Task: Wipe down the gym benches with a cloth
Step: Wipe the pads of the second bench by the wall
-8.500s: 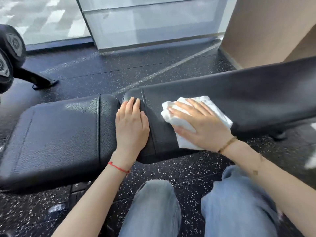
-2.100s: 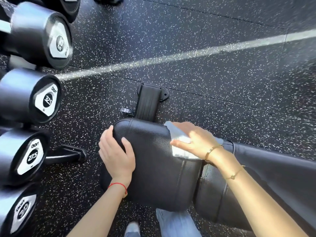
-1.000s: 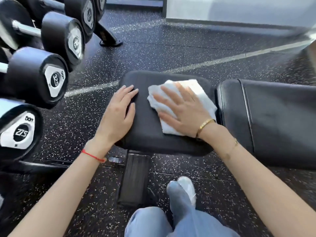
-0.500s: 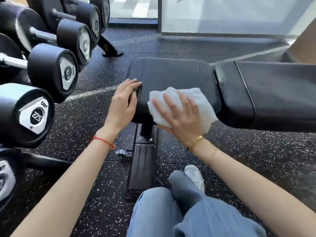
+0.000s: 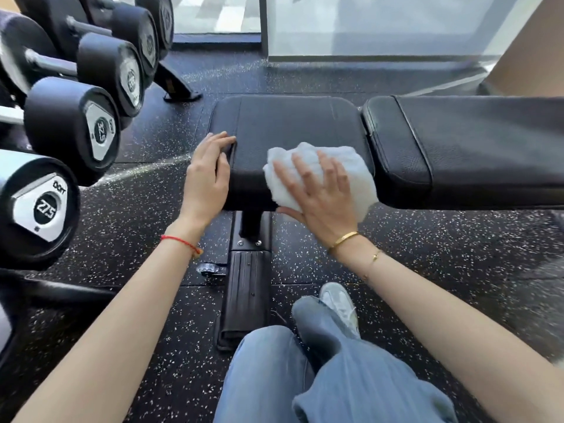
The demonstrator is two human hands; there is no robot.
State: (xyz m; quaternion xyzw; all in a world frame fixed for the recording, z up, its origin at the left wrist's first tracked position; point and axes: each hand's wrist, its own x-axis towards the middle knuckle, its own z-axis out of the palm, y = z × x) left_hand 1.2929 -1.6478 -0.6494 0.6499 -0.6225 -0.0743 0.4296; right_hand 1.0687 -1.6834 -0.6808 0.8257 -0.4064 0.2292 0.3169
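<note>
A black padded gym bench stands across the view, its square seat pad [image 5: 290, 126] on the left and the long back pad [image 5: 476, 141] on the right. A white cloth [image 5: 357, 169] lies over the seat pad's near edge and front side. My right hand [image 5: 320, 196] presses flat on the cloth with fingers spread. My left hand [image 5: 207, 175] rests with straight fingers on the seat pad's near left corner.
A rack of black dumbbells [image 5: 73, 126] fills the left side, close to my left arm. The bench's foot [image 5: 247, 294] runs toward my knees on the speckled rubber floor [image 5: 457, 254]. A glass wall [image 5: 366, 22] stands behind the bench.
My right hand has slid the cloth from the top of the seat pad down over its near edge. My left hand stays at the left corner. The view has dropped lower.
</note>
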